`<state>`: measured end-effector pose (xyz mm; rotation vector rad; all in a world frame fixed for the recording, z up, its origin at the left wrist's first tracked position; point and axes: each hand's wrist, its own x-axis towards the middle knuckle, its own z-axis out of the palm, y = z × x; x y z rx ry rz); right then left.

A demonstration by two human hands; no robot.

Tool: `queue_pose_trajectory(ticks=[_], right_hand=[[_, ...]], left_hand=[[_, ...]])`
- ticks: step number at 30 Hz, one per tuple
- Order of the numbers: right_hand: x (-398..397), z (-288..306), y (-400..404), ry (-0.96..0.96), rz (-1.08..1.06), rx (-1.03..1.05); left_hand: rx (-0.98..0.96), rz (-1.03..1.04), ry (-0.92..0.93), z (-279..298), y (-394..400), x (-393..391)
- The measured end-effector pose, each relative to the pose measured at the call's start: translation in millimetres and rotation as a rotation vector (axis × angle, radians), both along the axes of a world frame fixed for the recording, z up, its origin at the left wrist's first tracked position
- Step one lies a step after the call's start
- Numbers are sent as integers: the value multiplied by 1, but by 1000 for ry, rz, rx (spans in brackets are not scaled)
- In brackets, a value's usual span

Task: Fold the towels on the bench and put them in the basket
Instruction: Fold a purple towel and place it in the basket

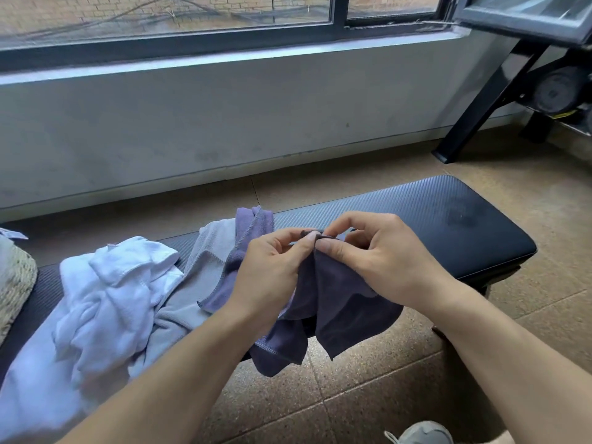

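1. Head view, the hands: both meet above the near edge of the tabletop (448, 219). The left hand (272, 267) and right hand (381, 261) each pinch the top edge of a dark purple towel (339, 312) between thumb and forefinger, the two grips almost touching at one point.

2. Head view, the towel: it hangs straight down from that shared pinch in two loose folds, its lower corners dangling past the tabletop's front edge over the floor (368, 395). Its long axis runs vertical for now, and neither hand is nearer; both are on it.

3. Head view, the coming move: I judge the step to be finding the corners. The hands would need to slide apart along the top hem, left going left and right going right, to spread the cloth flat before folding.

4. Head view, the rest: to the left on the tabletop lie a lighter purple towel (243, 248), a grey towel (205, 267) and a crumpled white one (112, 299), all unfolded. A woven shape at the far left edge (14, 283) may be the basket; I cannot tell.
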<state>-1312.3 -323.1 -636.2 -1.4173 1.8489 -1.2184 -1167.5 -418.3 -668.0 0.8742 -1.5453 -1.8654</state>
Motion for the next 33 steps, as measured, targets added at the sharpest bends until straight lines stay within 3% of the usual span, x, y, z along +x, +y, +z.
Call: queue_pose_trajectory(ticks=[5, 12, 18, 27, 33], right_hand=[[7, 1, -2, -291, -68, 3], [9, 6, -2, -335, -142, -40], [8, 3, -4, -243, -278, -30], [9, 7, -1, -212, -209, -23], [-3, 17, 4, -62, 54, 216]], left_hand=[[220, -38, 204, 8, 12, -3], [312, -79, 282, 8, 17, -4], [303, -97, 265, 6, 19, -3], [172, -97, 205, 1, 14, -3], [27, 60, 100, 2, 12, 1]])
